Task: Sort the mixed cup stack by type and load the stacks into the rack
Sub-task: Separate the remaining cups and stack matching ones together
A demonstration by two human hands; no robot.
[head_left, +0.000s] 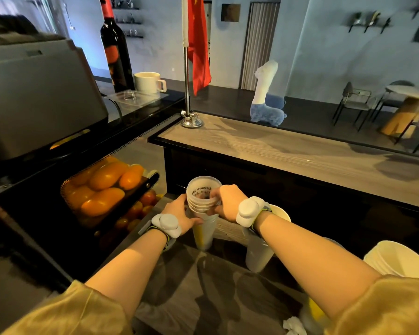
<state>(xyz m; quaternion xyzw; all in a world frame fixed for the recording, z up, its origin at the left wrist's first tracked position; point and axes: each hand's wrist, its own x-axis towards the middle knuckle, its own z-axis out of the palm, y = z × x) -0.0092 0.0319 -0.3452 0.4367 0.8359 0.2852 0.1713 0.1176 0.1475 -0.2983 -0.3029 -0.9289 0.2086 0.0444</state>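
A stack of frosted clear plastic cups (203,228) stands upright on the low wooden counter, with printed lettering on the top cup and a yellow cup showing inside lower down. My left hand (178,213) grips the stack's left side below the rims. My right hand (228,201) pinches the top rims from the right. A second clear cup stack (258,255) stands under my right forearm. White paper cups (397,261) sit at the right, and another white cup (281,212) shows behind my right wrist. No rack can be made out.
A black mesh display case of orange fruit (102,187) and tomatoes stands close on the left. The raised wooden bar top (288,151) runs behind, with a flag stand (191,120). Crumpled tissue (294,326) lies at the lower right.
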